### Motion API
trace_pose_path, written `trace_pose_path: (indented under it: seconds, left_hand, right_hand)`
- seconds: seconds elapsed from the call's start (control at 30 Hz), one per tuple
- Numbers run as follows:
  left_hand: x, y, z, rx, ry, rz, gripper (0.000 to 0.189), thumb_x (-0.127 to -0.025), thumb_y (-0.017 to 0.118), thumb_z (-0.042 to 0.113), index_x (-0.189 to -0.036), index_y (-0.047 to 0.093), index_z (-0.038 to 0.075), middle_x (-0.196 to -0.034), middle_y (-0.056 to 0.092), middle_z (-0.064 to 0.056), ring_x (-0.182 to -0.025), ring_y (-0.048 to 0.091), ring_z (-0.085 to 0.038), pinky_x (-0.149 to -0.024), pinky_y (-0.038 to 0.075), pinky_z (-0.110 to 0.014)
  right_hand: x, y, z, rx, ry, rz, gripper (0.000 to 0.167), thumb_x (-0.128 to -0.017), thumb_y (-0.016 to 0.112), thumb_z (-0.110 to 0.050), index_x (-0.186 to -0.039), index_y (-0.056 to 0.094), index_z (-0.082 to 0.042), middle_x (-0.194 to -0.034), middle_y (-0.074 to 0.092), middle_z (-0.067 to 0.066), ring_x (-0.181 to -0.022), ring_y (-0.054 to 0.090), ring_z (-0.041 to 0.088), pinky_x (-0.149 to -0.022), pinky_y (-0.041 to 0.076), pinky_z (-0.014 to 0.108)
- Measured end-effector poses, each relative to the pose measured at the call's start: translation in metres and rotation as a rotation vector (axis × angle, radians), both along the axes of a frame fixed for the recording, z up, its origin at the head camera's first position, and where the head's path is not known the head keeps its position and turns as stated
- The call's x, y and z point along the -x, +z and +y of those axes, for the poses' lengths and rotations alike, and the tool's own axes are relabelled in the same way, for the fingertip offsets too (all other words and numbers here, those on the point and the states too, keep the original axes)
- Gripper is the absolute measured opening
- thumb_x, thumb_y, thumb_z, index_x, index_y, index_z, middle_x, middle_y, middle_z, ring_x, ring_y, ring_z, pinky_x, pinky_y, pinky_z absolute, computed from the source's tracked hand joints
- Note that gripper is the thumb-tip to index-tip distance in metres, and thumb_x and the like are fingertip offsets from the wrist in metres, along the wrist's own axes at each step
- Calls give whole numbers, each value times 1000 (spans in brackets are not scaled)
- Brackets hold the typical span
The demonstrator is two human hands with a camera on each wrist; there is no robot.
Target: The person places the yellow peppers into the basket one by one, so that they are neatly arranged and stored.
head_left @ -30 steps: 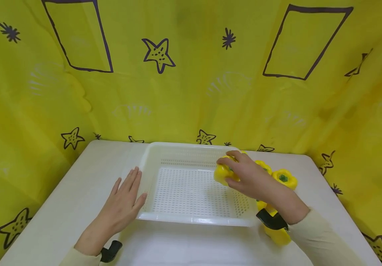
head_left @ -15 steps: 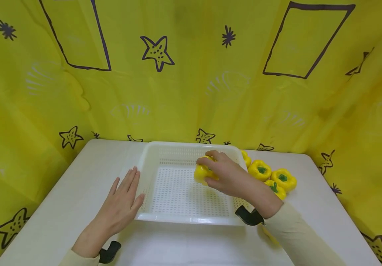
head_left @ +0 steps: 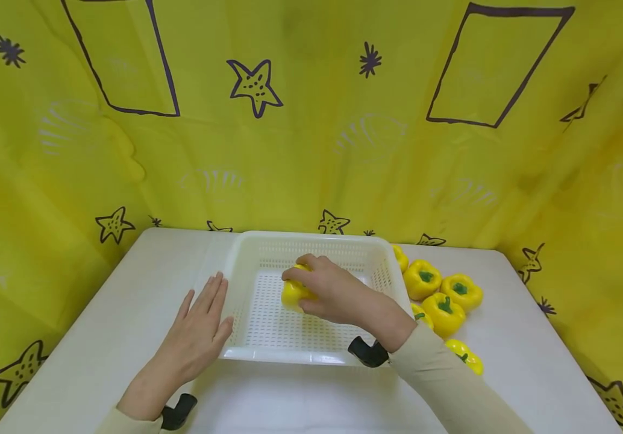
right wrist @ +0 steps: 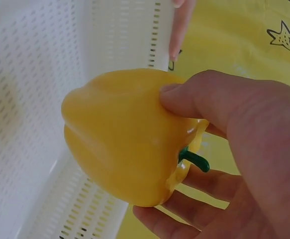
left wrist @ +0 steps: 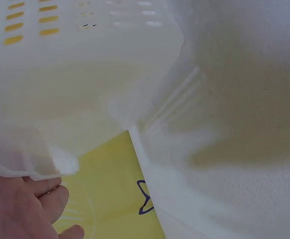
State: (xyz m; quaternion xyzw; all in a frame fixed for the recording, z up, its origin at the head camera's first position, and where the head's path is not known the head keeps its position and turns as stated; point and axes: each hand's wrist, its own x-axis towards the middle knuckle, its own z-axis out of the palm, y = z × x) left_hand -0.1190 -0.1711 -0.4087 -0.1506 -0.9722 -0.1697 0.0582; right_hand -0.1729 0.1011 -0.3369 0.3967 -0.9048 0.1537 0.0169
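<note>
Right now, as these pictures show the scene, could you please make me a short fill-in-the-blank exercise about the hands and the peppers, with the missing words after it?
1. The right hand grips a bell pepper whose colour is ____.
2. The colour of that pepper's stem is ____.
3. In the head view, the loose peppers lie to the ____ of the basket.
4. The number of peppers in the left hand is ____.

Missing words: yellow; green; right; zero.
</note>
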Motion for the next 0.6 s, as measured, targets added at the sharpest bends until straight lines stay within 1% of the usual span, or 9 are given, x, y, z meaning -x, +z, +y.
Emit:
trace_pose_path:
  seconds: [0.17,0.37,0.53,0.6]
  left_hand:
    - [-1,-1,-1,3,3,5,66,-100,42,27,-156,21,-2,-165,19,-16,-153,18,-34,-121,10,-59]
    - [-1,-2,-3,4,9,9,66,-96,40,18,-156,22,-2,-165,19,-15,-153,19,-34,-122,10,-59]
    - [0,0,-6,-9,-14,-20,66,-96,38,17,-157,20,0,-166,16,-14,-154,17,-33,-122,9,-59]
    - [1,2,-9,3,-23,-13,65,-97,37,19,-157,21,2,-166,17,-13,-154,18,-33,-121,10,-60]
  right_hand:
    - [2,-6,-12,-10,18,-25,39,-88,68,-12,-126,63,-18,-127,59,13,-99,58,25,-85,53,34]
    - [6,-13,-27,-68,15,-85,42,-88,67,-12,-129,63,-20,-130,59,10,-103,59,22,-90,53,35]
    - [6,-18,-36,-93,32,-107,45,-87,68,-10,-130,62,-20,-131,59,10,-106,60,24,-92,53,35]
    - [6,-19,-39,-93,35,-113,45,-87,68,-9,-130,62,-19,-131,60,9,-106,60,24,-92,53,35]
